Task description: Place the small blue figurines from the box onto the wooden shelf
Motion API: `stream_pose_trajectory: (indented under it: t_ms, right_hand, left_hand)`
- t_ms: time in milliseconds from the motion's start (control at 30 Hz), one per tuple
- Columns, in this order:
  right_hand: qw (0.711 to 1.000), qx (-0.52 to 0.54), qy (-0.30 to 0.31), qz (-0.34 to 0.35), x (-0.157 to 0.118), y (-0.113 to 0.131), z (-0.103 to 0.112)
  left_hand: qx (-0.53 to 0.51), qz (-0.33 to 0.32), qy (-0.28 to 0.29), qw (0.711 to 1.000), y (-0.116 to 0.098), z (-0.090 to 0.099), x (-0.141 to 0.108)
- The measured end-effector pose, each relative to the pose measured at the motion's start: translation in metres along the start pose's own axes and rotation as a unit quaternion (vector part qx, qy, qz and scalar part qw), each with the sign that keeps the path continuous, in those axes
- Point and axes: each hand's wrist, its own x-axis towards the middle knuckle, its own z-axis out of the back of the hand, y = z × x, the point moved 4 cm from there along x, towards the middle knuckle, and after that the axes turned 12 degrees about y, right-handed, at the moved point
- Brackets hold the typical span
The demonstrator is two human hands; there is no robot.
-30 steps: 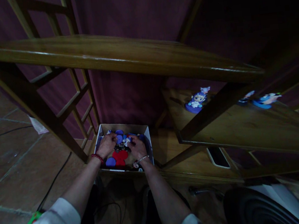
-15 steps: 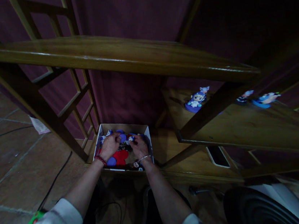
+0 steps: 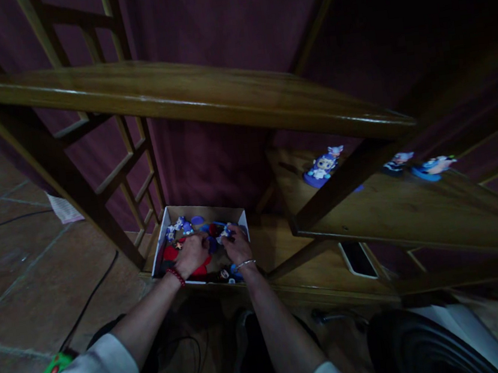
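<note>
A white-rimmed cardboard box (image 3: pixel 204 208) stands on the low wooden shelf, with both my hands inside it. Between the thumb and fingers of my right hand (image 3: pixel 239 247) is a small blue-and-white figurine (image 3: pixel 225 232). My left hand (image 3: pixel 195 252) is beside it, fingers curled in over the middle of the box; what they hold, if anything, is hidden. Under that hand lie red flat pieces (image 3: pixel 171 254). More blue-and-white figurines (image 3: pixel 185 225) sit in the box's back left corner, near a purple disc (image 3: pixel 197 220). Dark small pieces (image 3: pixel 224 273) lie at the front.
Over the box runs a thick wooden shelf edge (image 3: pixel 174 93). Figurines on coloured bases, one a purple-haired figurine (image 3: pixel 322 168), stand on the right shelf (image 3: pixel 370 214). A phone-like dark slab (image 3: pixel 358 259) lies below. Lattice bars (image 3: pixel 122 172) rise on the left.
My left hand has moved right and nearer to me, uncovering figurines and a purple disc at the back left. My right hand still pinches a blue-and-white figurine, slightly further right.
</note>
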Motion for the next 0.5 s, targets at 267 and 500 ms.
stream_pose_trajectory:
  t_ms: [267,500]
  right_hand:
    - [0.998,-0.050,0.025,-0.006,-0.011,0.009,0.006]
    - [0.997,-0.064,0.037,-0.021,-0.016,0.007,0.008]
  left_hand:
    - [-0.145,0.072,0.037,0.986,-0.003,-0.013,-0.002]
    - [-0.385,0.070,0.025,0.920,0.000,-0.033,-0.001]
